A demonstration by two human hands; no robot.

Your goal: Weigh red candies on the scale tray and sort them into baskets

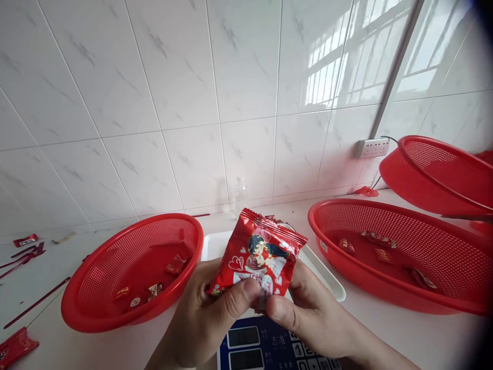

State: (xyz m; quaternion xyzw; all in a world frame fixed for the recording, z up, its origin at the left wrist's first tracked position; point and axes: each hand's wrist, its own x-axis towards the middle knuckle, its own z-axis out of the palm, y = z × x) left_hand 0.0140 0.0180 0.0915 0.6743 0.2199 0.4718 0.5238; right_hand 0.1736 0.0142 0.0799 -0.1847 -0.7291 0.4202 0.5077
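A red candy packet [269, 246] with a cartoon couple and white hearts is held up in front of me, its crimped top edge facing away. My left hand [219, 303] grips its left side, thumb lying across the front. From the right, my right hand [311, 303] grips the lower edge with its thumb; its other fingers are behind the packet. Under both hands sits a digital scale [265, 341] with two dark displays and a keypad. Its white tray [327, 282] shows behind the hands, and some wrapped candies [275, 220] peek out past the packet.
Red perforated baskets stand on the left [131, 318] and right [385, 293], each with a few wrapped candies. Another red basket [431, 180] tilts at the far right. A clear bottle [241, 192] and a power strip [373, 148] are by the tiled wall. Red strips [36, 303] lie left.
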